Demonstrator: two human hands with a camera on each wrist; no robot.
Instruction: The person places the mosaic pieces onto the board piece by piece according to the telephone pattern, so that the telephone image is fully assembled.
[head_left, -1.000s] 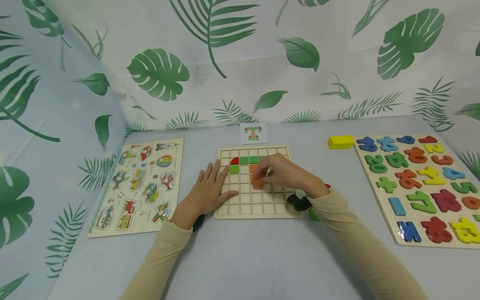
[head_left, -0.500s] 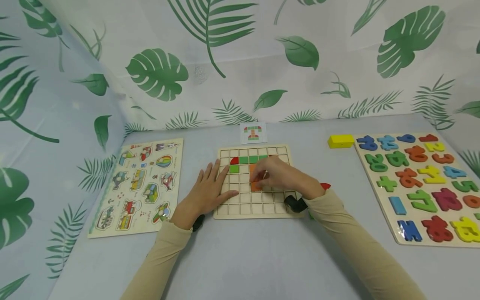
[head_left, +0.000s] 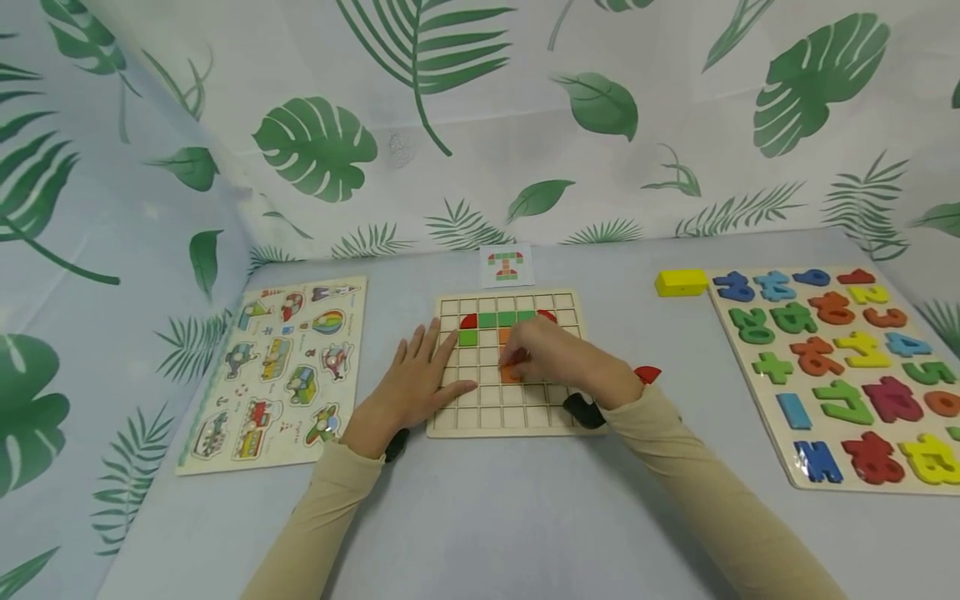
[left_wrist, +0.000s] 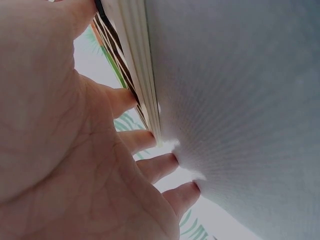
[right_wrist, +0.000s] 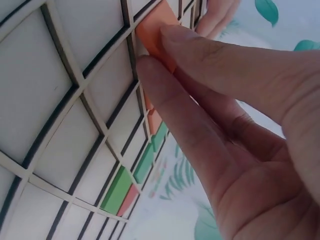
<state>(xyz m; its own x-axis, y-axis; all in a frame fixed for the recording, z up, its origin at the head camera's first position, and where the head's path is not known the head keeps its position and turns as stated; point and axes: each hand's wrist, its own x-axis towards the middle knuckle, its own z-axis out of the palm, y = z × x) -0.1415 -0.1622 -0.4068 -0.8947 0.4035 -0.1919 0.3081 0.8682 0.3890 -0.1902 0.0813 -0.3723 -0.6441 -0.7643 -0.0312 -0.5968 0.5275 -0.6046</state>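
While the head view half hides it under your knuckles, the right wrist view plainly shows the orange tile (right_wrist: 156, 34) pinched between the thumb and fingers of your right hand (head_left: 551, 354). You hold it tilted at a cell of the grid board (head_left: 517, 432), close below the other orange in the middle column; whether it sits fully in the cell, you cannot tell. The right wrist view also gives you a green tile (right_wrist: 116, 192) beside a red corner piece, which your hand covers from above. From the head view you get the top row: a red quarter piece (head_left: 469, 322) at the left end, green between, red at the right end.

Your left hand (head_left: 408, 383) lies open with fingers spread across the board's left edge, thumb on the grid. Only the left wrist view shows you its palm and the board's pale, layered side.

Farther out, the head view alone shows a loose red piece (head_left: 647, 374) just beside your right wrist, a pattern card (head_left: 506, 267) behind the board, a vehicle puzzle (head_left: 296, 446) to your left, and a yellow block (head_left: 681, 283) touching or nearly touching the number puzzle (head_left: 806, 387) to your right.
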